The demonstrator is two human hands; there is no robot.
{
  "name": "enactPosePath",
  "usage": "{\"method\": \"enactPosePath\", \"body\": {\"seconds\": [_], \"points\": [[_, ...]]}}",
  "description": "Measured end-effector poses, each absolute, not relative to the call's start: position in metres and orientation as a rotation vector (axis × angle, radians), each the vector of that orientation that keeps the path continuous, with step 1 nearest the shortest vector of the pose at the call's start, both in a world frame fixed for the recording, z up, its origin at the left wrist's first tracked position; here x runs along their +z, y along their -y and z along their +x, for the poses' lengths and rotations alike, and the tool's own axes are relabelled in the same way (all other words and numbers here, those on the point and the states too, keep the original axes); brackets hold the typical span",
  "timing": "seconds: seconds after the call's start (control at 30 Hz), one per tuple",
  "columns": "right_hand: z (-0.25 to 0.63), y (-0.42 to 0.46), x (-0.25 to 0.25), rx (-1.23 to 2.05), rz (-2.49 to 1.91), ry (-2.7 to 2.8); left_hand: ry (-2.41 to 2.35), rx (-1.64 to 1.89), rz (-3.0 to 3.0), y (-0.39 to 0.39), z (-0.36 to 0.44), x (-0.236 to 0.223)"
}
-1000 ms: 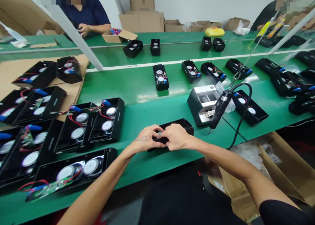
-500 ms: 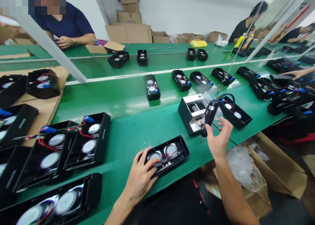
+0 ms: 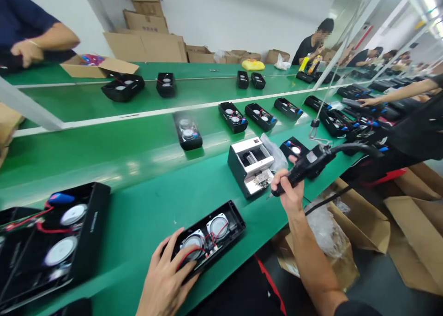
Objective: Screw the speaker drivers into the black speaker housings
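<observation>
A black speaker housing (image 3: 228, 217) lies open side up on the green bench, with two round speakers and red wires inside. My left hand (image 3: 168, 272) grips its left end, the fingers over the rim and across the nearer speaker. My right hand (image 3: 290, 189) is wrapped round the grip of a black electric screwdriver (image 3: 309, 163), which hangs from a cord. The tool is tilted, its bit pointing down and left, above the bench and apart from the housing. Just behind the bit stands a black and silver screw feeder (image 3: 251, 163).
More open housings (image 3: 78, 237) stand at my left. Several others (image 3: 233, 117) sit on the green surface beyond a pale rail. Right of the feeder is another housing (image 3: 294, 147). Cardboard boxes (image 3: 360, 219) and plastic wrap lie below at right. Co-workers are at the far side and right.
My right hand has closed round the screwdriver and tilted it from hanging upright. My left hand stays on the housing. The view has turned to the right.
</observation>
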State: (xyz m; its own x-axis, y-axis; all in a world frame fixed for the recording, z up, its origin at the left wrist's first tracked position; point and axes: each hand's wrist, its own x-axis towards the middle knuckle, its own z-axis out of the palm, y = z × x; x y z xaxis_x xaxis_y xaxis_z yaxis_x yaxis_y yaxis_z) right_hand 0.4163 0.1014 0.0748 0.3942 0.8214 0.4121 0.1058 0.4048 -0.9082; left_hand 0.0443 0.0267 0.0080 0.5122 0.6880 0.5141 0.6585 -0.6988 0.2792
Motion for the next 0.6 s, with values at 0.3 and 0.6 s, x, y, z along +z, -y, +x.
{"method": "enactPosePath", "body": {"seconds": [0.3,0.6], "points": [[0.414,-0.143,0.09,0.508,-1.074,1.118,-1.162,0.95,2.77,-0.047,0.054,0.014],[0.411,-0.119,0.091,0.7,-1.13,1.162,-1.224,0.957,2.676,-0.04,0.059,0.011]]}}
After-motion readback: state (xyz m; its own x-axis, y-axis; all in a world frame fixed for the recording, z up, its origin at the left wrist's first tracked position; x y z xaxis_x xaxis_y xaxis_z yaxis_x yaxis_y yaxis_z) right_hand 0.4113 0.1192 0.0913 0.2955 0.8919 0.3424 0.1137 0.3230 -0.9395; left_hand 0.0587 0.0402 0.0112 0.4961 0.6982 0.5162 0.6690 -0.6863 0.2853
